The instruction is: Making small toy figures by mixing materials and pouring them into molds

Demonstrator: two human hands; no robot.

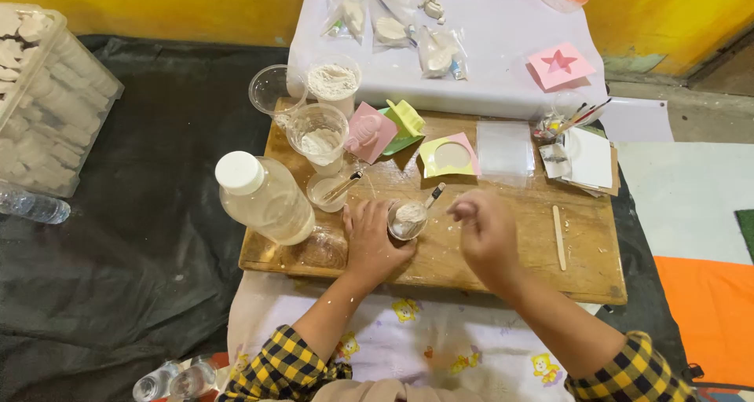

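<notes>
My left hand [371, 241] rests on the wooden board [510, 245] and grips a small clear cup [408, 220] holding white powder. A small spoon or brush handle [435, 194] sticks out of that cup toward the upper right. My right hand [484, 233] hovers just right of the cup with its fingers pinched together; whether they hold anything is not visible. Both sleeves are yellow-and-black plaid.
A large clear bottle with a white cap [263, 198] stands left of my left hand. Behind are cups of white powder [334, 84], another clear cup [320, 135], coloured moulds [369, 131], a wooden stick [558, 237], brushes [581, 117] and bagged plaster figures [440, 56].
</notes>
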